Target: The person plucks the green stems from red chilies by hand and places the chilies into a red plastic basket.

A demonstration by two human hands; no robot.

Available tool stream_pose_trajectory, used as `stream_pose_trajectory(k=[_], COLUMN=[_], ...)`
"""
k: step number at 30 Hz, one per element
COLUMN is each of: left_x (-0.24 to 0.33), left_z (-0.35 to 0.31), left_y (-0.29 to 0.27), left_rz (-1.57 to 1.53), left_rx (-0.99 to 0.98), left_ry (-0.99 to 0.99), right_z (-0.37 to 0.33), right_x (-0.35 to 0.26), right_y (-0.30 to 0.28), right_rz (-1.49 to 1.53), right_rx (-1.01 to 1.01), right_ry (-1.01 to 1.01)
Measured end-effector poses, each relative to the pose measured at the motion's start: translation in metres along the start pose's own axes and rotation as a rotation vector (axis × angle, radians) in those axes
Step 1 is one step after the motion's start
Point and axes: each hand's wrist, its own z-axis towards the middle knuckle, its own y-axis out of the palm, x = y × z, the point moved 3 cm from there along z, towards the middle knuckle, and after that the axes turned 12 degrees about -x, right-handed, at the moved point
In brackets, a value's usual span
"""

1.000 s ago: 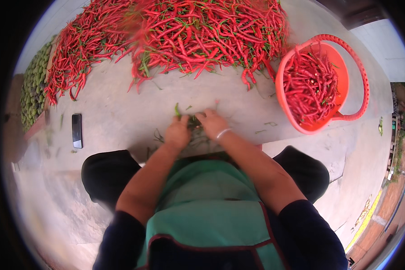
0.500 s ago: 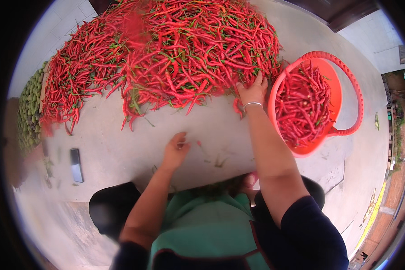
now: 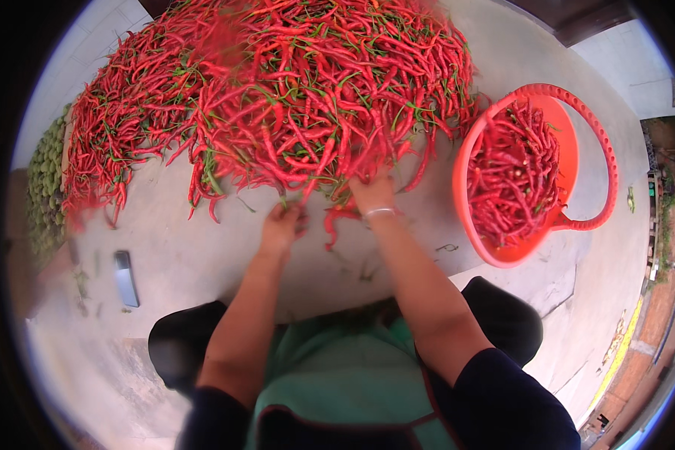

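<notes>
A large heap of long red chili peppers (image 3: 307,97) with green stems spreads across the floor in front of me. My left hand (image 3: 283,226) is closed at the heap's near edge, with a red chili pepper (image 3: 307,190) running into its curled fingers and a bit of green stem at the fingertips. My right hand (image 3: 373,196), a thin bracelet at its wrist, reaches into the near edge with its fingers bent round chili peppers; blur partly hides the fingertips. A few peppers hang down between the two hands.
To the right stands an orange-red plastic basket (image 3: 481,244) with an arched handle, partly filled with red chili peppers. A phone (image 3: 126,278) lies on the concrete floor (image 3: 180,247) at left. Green produce (image 3: 45,191) is piled at the far left. My bent knees frame the near side.
My right hand has moved left, from beside the basket to the heap's near middle edge, and closed on peppers. My left hand has risen slightly toward the heap and now has a pepper.
</notes>
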Motion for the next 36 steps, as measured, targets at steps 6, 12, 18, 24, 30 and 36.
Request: stream_pose_trajectory(k=[6,12,18,24,30,36], left_x=[-0.005,0.063,0.124,0.102,0.094,0.092], left_z=[-0.053,-0.116,-0.155,-0.155,-0.126,-0.118], left_y=[-0.028,-0.016,0.036,0.080,0.075,0.082], left_rz=[0.065,0.296,0.442,0.732,0.560,0.164], left_rx=[0.169,0.039,-0.265,-0.468,-0.436,-0.506], left_ry=[0.025,0.277,0.548,0.430,0.469,0.297], right_z=[-0.059,-0.075,-0.132,-0.138,-0.119,-0.105], right_x=[-0.009,-0.050,-0.144,-0.142,-0.127,-0.125], right_y=[0.025,-0.050,-0.119,-0.109,-0.100,-0.093], right_rz=[0.266,0.383,0.450,0.866,0.882,0.924], right_rx=[-0.273,-0.689,-0.846,-0.840,-0.821,-0.824], right_ry=[-0.076,0.039,-0.187,-0.328,-0.264,-0.211])
